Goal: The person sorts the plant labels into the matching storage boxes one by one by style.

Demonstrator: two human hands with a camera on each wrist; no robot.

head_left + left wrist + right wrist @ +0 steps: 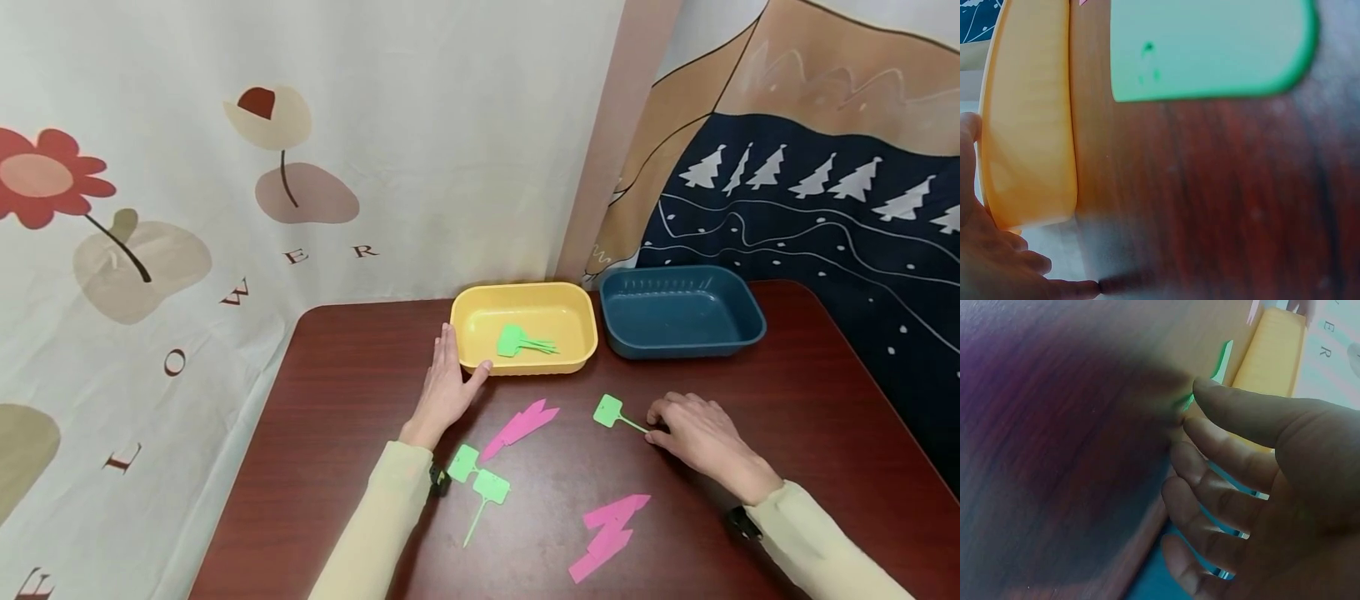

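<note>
My left hand (444, 390) rests against the near left corner of a yellow tray (525, 368), fingers straight along its side and thumb at the front rim. Several green plant labels (512, 340) lie bunched inside that tray. To its right my right hand (701, 433) pinches the stem end of a single green plant label (607, 411) between thumb and forefinger, low over the table. Its square head points left, toward the yellow tray. In the right wrist view the thumb (1235, 409) and forefinger meet around the green stem, the other fingers loosely bent.
A dark blue tray (682, 342) stands right of the yellow one. On the brown table (337, 400), two green labels (491, 487) lie by the left wrist. One group of pink pointed labels (519, 428) is mid-table, another pink group (609, 533) nearer. Printed curtains hang behind.
</note>
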